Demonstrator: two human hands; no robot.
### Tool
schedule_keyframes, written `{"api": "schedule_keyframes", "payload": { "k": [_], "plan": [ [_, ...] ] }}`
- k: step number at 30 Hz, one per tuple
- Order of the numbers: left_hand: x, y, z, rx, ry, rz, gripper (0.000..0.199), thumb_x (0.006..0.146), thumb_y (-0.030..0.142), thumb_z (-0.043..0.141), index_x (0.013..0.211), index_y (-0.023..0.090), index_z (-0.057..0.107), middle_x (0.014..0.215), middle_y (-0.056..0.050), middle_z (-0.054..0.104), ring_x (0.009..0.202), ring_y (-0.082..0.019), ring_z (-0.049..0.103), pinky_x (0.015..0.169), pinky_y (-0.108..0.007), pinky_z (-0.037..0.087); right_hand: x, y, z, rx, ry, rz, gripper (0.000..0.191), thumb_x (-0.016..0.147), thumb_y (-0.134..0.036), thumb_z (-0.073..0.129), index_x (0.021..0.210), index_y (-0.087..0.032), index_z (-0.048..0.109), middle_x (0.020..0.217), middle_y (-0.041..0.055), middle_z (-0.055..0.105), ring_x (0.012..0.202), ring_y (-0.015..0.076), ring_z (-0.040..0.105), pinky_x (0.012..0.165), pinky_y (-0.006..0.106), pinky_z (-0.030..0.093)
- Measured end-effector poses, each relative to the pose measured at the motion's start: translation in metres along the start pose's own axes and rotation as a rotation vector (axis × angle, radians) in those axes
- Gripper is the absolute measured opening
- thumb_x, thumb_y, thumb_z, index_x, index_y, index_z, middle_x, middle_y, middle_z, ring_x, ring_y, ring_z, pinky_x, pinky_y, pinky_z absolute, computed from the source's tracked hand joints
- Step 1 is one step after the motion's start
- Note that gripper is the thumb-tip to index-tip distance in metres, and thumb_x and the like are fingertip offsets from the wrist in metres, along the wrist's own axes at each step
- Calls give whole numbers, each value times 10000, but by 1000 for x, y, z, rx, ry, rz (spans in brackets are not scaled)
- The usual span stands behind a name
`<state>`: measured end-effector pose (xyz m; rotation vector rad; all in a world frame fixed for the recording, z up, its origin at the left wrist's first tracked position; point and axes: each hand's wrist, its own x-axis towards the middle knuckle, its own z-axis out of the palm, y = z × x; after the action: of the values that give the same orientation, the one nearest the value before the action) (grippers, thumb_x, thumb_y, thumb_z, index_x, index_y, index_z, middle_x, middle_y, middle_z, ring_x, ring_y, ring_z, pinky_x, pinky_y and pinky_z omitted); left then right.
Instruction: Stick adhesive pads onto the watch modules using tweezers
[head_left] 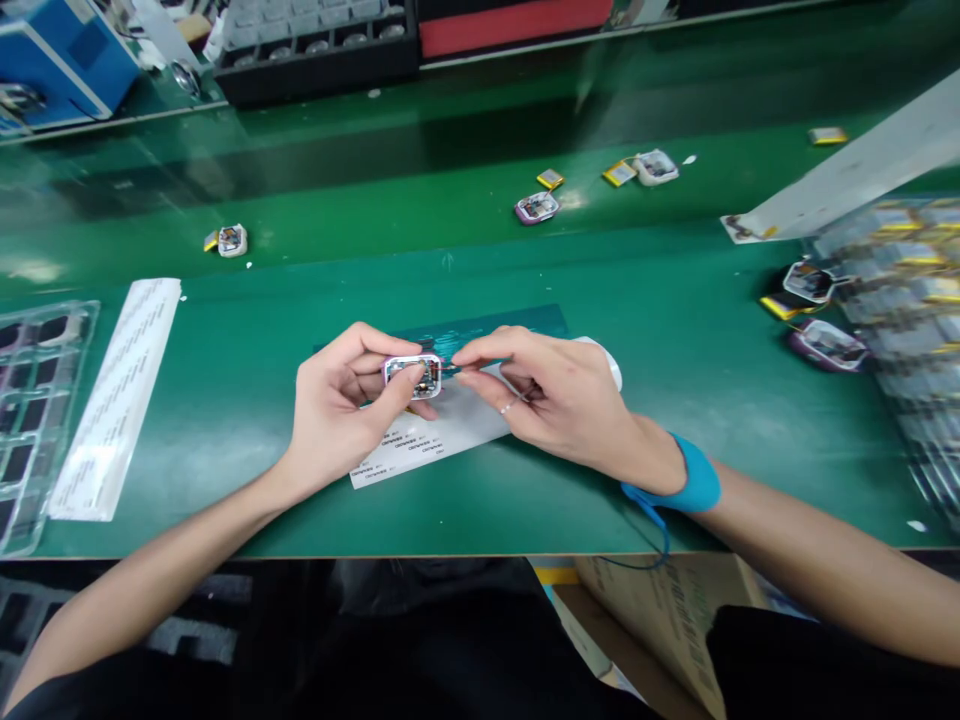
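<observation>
Right up close, 1 blue wrist strap (701, 478) circled the right wrist; the left hand (337, 400) gripped 1 opened electronics housing (432, 376) over 1 printed white sheet (420, 452), and the right hand (562, 395) pinched a thin piece (449, 369), perhaps wire, at its edge! Fine wiring work, it seemed, calling for a steady hold and light fingertips! Left, 1 printed strip (116, 400); beyond, 5 more opened housings (831, 345) and 5 visible loose yellow-edged batteries (619, 173) dotted the green bench (300, 290)
</observation>
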<state>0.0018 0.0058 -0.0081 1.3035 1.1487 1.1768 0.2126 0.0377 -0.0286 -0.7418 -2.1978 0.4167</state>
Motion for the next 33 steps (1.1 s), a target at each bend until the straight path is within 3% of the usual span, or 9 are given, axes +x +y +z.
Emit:
{"api": "schedule_keyframes", "payload": {
  "k": [8,12,16,19,23,26,29,31,33],
  "plan": [
    [-3,-7,3,6,-48,-27,227,843,281,810,1017,179,707,855,-43,806,571,-192,767,533,-266,666,-1,6,-4,-113,-50,-93,75,1067,-201,550,1047,-190,622,933,-2,755,715,88,680,563,204,449],
    [-5,-6,4,58,-106,3,115,850,210,773,959,173,767,778,-29,791,558,-185,766,535,-227,650,0,1,-5,-213,11,-159,112,1082,-200,519,1052,-195,627,915,-1,765,737,95,707,556,207,464],
    [-5,-5,3,-60,-206,-91,117,860,220,762,971,191,784,763,-31,798,566,-205,773,544,-247,657,-1,-1,-4,-212,72,-137,31,1049,-215,607,1049,-217,639,887,-15,765,696,89,709,552,196,483],
    [-4,-5,1,-104,-230,-129,131,855,219,775,984,198,790,804,-39,810,572,-202,776,530,-237,648,-3,2,-2,-177,98,-174,93,1030,-158,612,1103,-208,642,924,7,779,770,114,747,606,196,541],
    [-3,-7,0,-99,-229,-137,147,839,250,807,974,194,789,814,-44,812,565,-205,771,520,-253,651,-7,6,-5,-235,44,-257,193,1034,-112,553,1188,-204,624,1021,31,797,832,131,769,622,205,578],
    [-5,-7,2,-123,-248,-141,150,832,262,814,956,185,777,770,-36,796,568,-209,772,535,-264,660,-8,8,-11,-393,-33,-362,210,1036,-99,502,1200,-173,610,1031,47,801,750,142,762,559,239,555],
    [-8,-7,5,-150,-259,-148,146,843,245,799,963,174,755,790,-41,792,575,-205,773,542,-258,659,-5,11,-15,-588,13,-254,256,1006,-62,504,1214,-155,621,1047,55,803,687,141,745,489,260,492],
    [-9,-6,5,-158,-248,-136,157,863,235,779,998,172,730,810,-43,791,578,-195,773,552,-251,656,-2,13,-16,-658,59,-144,285,1005,-81,546,1271,-151,620,1126,68,792,740,140,759,480,254,473],
    [-8,-5,4,-156,-231,-118,177,882,237,764,1035,178,699,800,-35,785,576,-187,771,558,-245,652,-1,13,-17,-615,30,-154,293,1026,-156,591,1317,-173,616,1203,61,774,845,140,773,510,231,490]
  ]
}}
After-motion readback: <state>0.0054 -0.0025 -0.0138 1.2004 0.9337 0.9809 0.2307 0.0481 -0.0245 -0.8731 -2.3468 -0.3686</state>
